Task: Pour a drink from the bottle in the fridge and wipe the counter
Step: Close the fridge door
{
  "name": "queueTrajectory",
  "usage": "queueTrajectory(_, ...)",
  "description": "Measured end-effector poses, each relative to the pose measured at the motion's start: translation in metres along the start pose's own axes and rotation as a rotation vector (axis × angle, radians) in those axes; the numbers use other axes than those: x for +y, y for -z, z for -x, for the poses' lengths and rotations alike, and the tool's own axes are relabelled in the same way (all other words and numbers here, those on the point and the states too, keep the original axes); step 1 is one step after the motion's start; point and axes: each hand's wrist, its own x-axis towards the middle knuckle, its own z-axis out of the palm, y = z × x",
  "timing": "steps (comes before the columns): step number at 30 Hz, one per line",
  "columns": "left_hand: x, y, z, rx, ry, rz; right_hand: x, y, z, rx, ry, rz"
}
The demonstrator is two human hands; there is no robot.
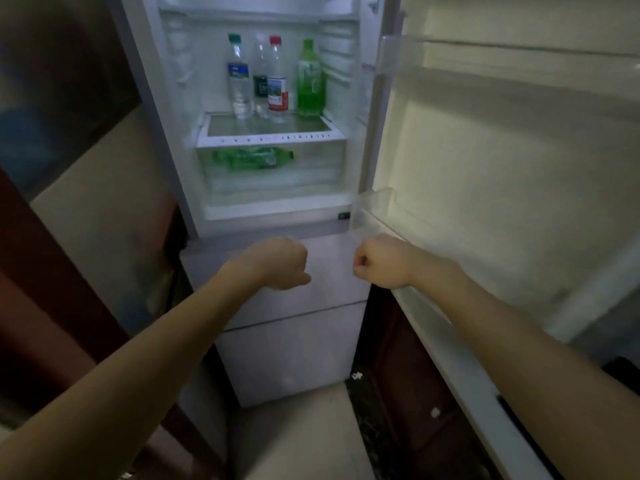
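The fridge (180,98) stands open, its door (502,168) swung wide to the right. On the glass shelf (270,129) four bottles stand upright: a green-capped clear bottle (238,81), a dark-labelled bottle (259,77) set a little behind, a red-capped bottle (277,84) just beside it, and a green bottle (309,81) at the right end. Below the shelf a second green bottle (252,157) lies on its side in the clear drawer (270,183) (cap end pointing right). Both hands are in front of the closed lower compartment (294,341), well below the bottles. The left hand (277,263) and right hand (379,261) are apart, each curled into a fist holding nothing; the right is near the door's lower corner.
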Motion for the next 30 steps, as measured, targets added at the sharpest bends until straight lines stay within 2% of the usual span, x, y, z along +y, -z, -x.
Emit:
queueTrajectory(4, 0.040, -0.010, 0.008, -0.015, -0.080, 0.007, 0.007, -0.002, 0.049, -0.005, -0.049, 0.006)
queueTrajectory(13, 0.122, 0.011, 0.030, 0.091, -0.179, 0.071, 0.052, 0.013, 0.133, 0.107, -0.151, -0.039)
queueTrajectory(15, 0.139, 0.013, 0.034, 0.112, -0.187, 0.062, 0.068, 0.017, 0.161, 0.201, -0.156, -0.094)
queueTrajectory(18, 0.165, 0.014, 0.037, 0.146, -0.196, 0.070, 0.106, 0.020, 0.213, 0.463, -0.224, -0.265)
queueTrajectory(24, 0.228, 0.007, 0.048, 0.239, -0.176, 0.138, 0.199, 0.019, 0.287, 0.801, -0.571, -0.337)
queueTrajectory(28, 0.262, 0.001, 0.057, 0.246, -0.151, 0.150, 0.226, 0.026, 0.295, 0.902, -0.668, -0.404)
queueTrajectory(30, 0.273, -0.001, 0.063, 0.246, -0.135, 0.140, 0.228, 0.029, 0.292, 0.870, -0.595, -0.531)
